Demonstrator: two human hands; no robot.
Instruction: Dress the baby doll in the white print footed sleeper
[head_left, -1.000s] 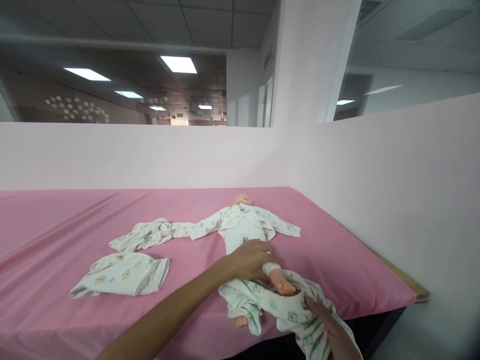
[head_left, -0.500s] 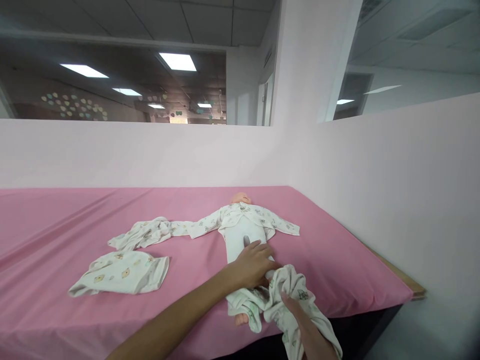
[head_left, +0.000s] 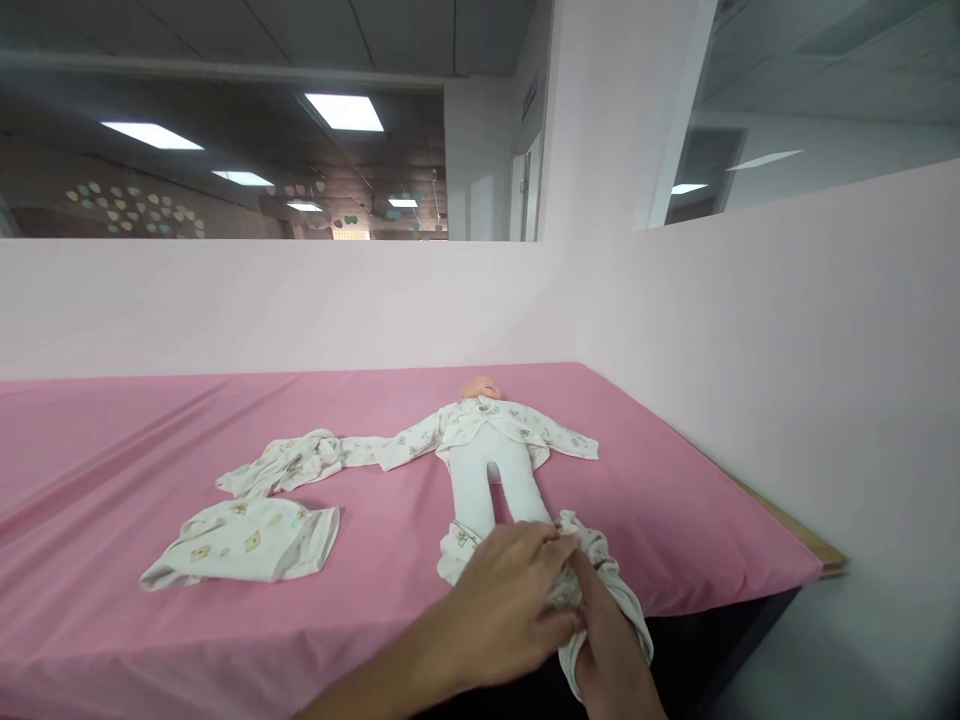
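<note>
A baby doll (head_left: 491,458) lies on its back, head toward the wall, wearing a white patterned top (head_left: 480,420). Its soft white legs point toward me. Bunched around its lower legs is a pair of patterned baby pants (head_left: 456,550). My left hand (head_left: 514,600) is closed over the pants at the leg on the right, fingers curled into the fabric. Close against it, my right hand (head_left: 611,640) grips the same pant leg from the right, with cloth draped around the wrist. The doll's feet are hidden by my hands and the fabric.
Left of the doll lie a crumpled white patterned garment (head_left: 289,465), touching its sleeve, and a folded white garment (head_left: 251,543). A pink sheet (head_left: 390,570) covers the table, whose wooden edge (head_left: 795,530) shows at the right. White walls (head_left: 262,310) stand behind and to the right.
My left hand has moved from the doll's thighs down to the pant leg beside my right hand, uncovering both upper legs. The pants' left part has shifted slightly up.
</note>
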